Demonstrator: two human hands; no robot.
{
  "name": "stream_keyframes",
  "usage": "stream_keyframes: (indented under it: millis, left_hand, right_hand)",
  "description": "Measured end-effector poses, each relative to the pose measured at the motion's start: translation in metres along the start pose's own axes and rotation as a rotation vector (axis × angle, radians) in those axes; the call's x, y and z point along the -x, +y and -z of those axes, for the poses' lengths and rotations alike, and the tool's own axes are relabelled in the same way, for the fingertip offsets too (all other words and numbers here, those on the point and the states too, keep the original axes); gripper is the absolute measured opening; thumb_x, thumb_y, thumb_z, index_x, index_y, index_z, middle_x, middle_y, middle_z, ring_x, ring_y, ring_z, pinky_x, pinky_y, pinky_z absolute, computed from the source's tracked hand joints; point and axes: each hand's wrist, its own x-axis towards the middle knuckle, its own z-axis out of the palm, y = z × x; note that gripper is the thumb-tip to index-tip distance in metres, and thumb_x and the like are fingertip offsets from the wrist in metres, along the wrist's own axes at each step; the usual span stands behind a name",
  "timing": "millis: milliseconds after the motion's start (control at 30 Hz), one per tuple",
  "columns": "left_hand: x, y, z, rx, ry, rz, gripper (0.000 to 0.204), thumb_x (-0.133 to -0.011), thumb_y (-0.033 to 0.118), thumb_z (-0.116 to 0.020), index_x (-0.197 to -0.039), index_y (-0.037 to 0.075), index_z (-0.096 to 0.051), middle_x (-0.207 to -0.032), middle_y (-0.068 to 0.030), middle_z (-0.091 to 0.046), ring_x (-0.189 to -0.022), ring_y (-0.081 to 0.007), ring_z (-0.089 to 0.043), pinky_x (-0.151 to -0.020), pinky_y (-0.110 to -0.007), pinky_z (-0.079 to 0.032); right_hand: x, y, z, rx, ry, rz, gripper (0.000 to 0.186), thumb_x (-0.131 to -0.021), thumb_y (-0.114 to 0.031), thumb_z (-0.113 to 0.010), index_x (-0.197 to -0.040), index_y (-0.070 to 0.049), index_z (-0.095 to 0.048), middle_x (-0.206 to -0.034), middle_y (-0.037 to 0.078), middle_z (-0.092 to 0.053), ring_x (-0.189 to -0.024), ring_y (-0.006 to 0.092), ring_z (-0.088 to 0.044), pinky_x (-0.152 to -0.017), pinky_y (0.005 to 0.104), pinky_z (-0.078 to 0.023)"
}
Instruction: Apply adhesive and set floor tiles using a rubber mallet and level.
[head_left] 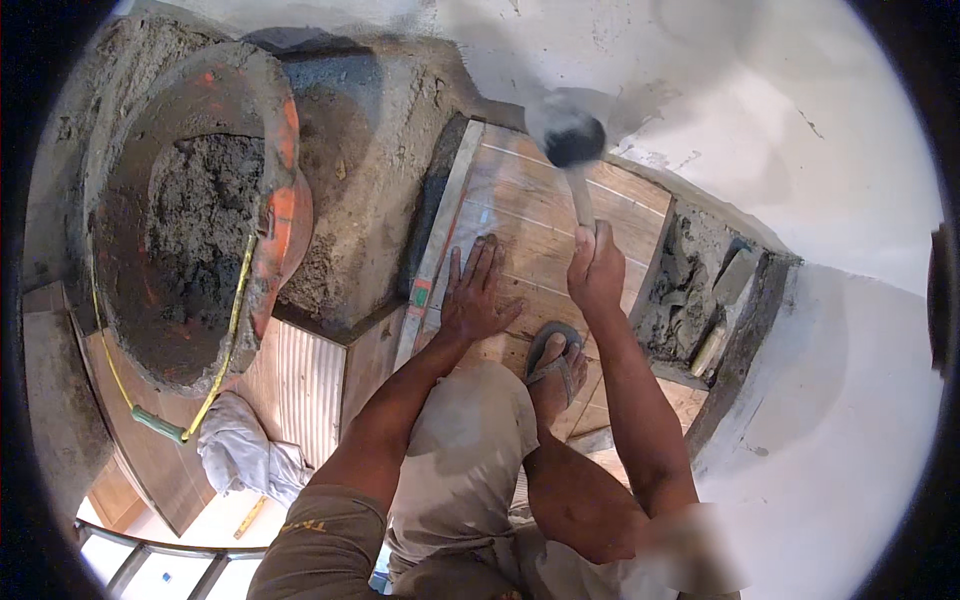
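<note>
Nearest, the brown-sleeved left arm slants forward, the left hand open, palm down on the brown wood-patterned tile, near the long silver level along the tile's left edge. The right hand grips a black-headed, pale-handled mallet, its blurred head over the tile's far edge.

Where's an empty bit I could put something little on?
The brown tile has a bare patch between the level, the left hand and the hammer in the right hand. It's crowded lower down, where the foot is, and at the right, where lumpy cement lies.
</note>
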Motion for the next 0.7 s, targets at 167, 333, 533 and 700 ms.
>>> stream_keyframes:
  millis: [167, 333, 533, 700]
  left_hand:
    - [-0.012, 0.008, -0.005, 0.003, 0.012, -0.025, 0.108, -0.083, 0.059, -0.073, -0.158, -0.004, -0.03, -0.164, -0.0234, -0.031, -0.155, -0.0379, -0.025, -0.125, -0.064, -0.012]
    - [-0.005, 0.0, -0.004, -0.045, 0.018, -0.026, 0.107, -0.083, 0.061, -0.071, -0.158, -0.005, -0.031, -0.162, -0.0235, -0.033, -0.155, -0.0376, -0.026, -0.124, -0.065, -0.014]
    - [-0.011, 0.006, -0.002, -0.039, 0.002, -0.009, 0.105, -0.084, 0.059, -0.072, -0.156, -0.006, -0.033, -0.163, -0.0236, -0.032, -0.155, -0.0382, -0.027, -0.125, -0.064, -0.014]
    - [-0.007, 0.002, 0.001, -0.036, 0.022, -0.022, 0.104, -0.083, 0.057, -0.073, -0.156, -0.006, -0.034, -0.165, -0.0233, -0.03, -0.155, -0.0384, -0.026, -0.124, -0.063, -0.014]
  right_hand:
    - [-0.007, 0.034, -0.01, 0.269, -0.159, -0.098, 0.034, -0.105, -0.036, -0.052, -0.114, -0.003, -0.052, -0.08, 0.029, -0.066, -0.076, 0.0531, -0.065, -0.067, 0.0612, -0.05]
    - [0.002, 0.026, -0.018, 0.175, -0.102, -0.043, 0.035, -0.105, -0.037, -0.052, -0.113, -0.003, -0.052, -0.079, 0.029, -0.066, -0.075, 0.0527, -0.065, -0.068, 0.0613, -0.05]
    - [-0.004, 0.029, -0.016, 0.215, -0.178, -0.041, 0.038, -0.106, -0.04, -0.049, -0.11, -0.002, -0.052, -0.078, 0.029, -0.067, -0.076, 0.0523, -0.066, -0.069, 0.0609, -0.051]
    - [-0.006, 0.024, -0.018, 0.273, -0.233, -0.077, 0.039, -0.107, -0.042, -0.048, -0.11, -0.002, -0.052, -0.079, 0.029, -0.068, -0.077, 0.0522, -0.066, -0.071, 0.0613, -0.051]
